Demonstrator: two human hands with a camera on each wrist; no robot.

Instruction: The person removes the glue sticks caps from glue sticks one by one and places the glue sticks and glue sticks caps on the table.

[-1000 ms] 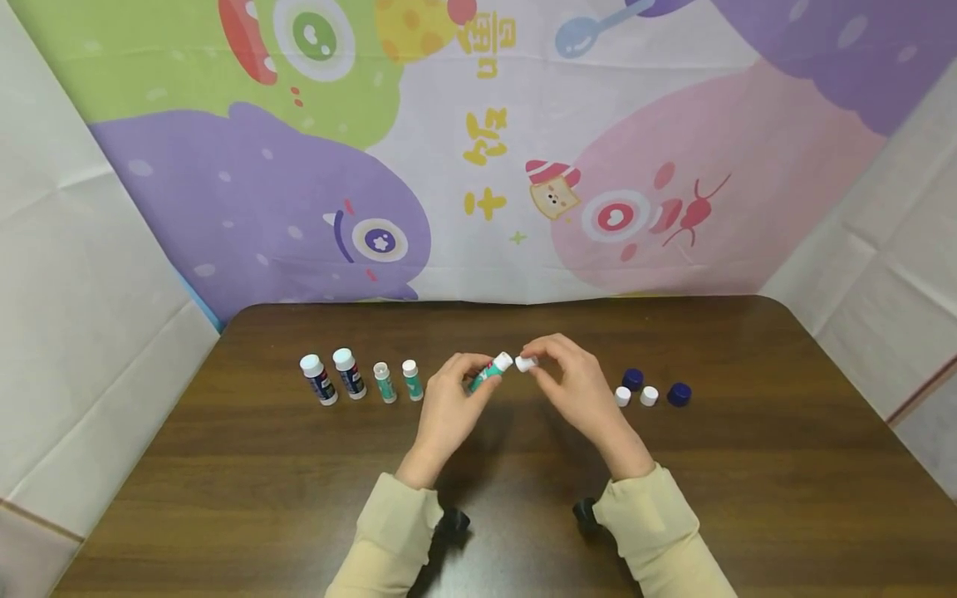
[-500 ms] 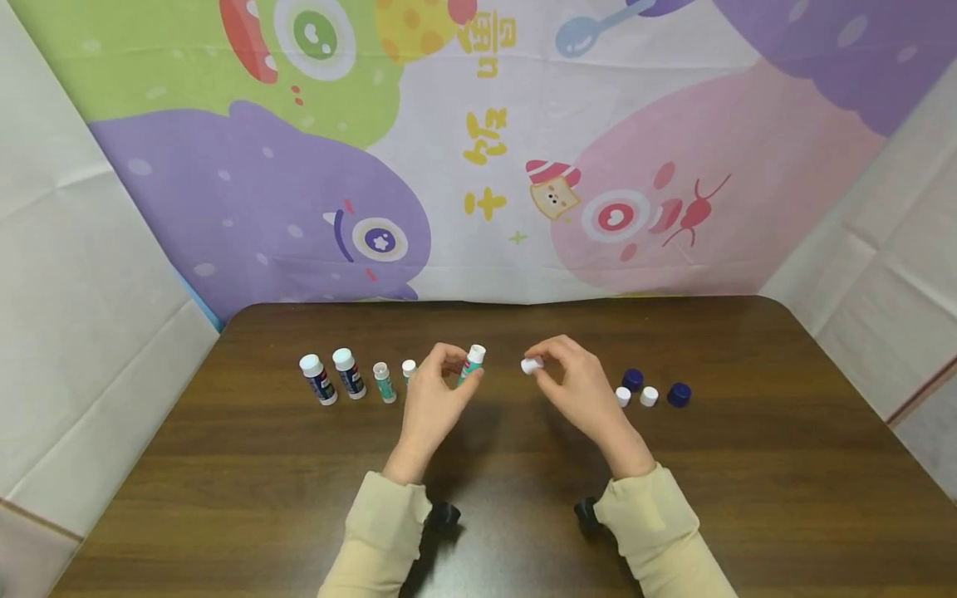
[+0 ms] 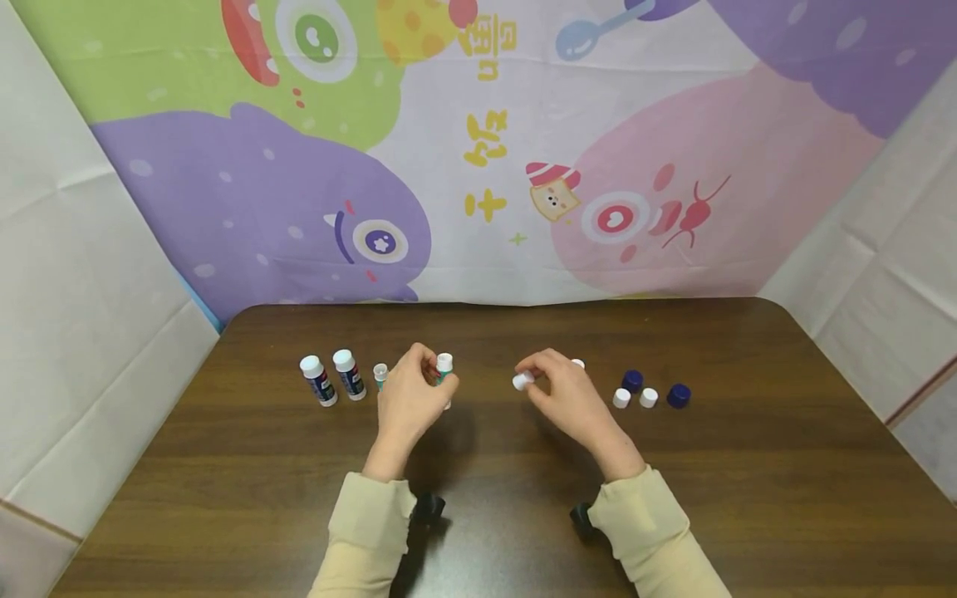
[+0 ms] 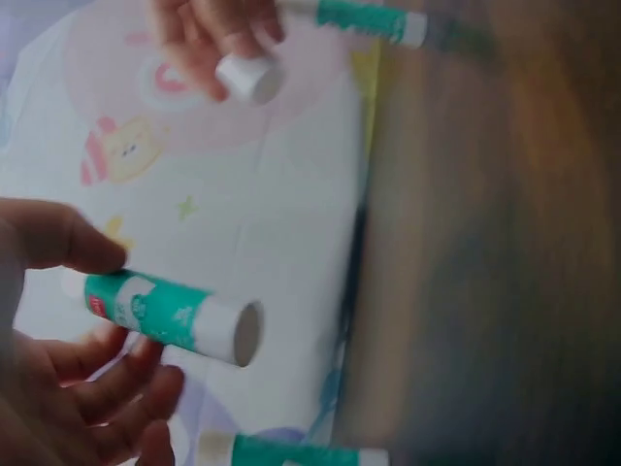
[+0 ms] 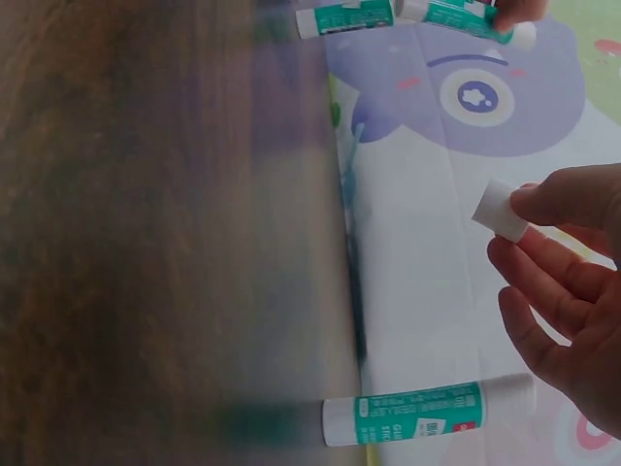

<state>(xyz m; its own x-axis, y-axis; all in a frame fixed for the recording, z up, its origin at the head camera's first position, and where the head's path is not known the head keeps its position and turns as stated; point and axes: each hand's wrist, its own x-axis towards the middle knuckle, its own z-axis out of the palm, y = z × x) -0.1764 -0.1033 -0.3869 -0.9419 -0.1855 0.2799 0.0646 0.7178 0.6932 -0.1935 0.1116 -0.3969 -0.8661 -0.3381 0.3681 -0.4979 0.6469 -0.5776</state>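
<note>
My left hand pinches a green-and-white glue stick between thumb and fingers. It is upright in the head view, its white end uncapped; whether its base touches the table I cannot tell. A small white cap is held between the thumb and fingertips of my right hand, apart from the glue stick. Behind that hand another green glue stick stands, mostly hidden in the head view. Left of my left hand is a further green glue stick, partly covered by the hand.
Two larger dark-blue glue sticks with white tops stand at the left of the brown table. To the right lie two white caps and two dark-blue caps. A printed cloth hangs behind the table.
My left hand has moved left with the glue stick, which has gone from tilted towards the cap to upright. My right hand, still pinching the cap, has shifted slightly nearer the body.
</note>
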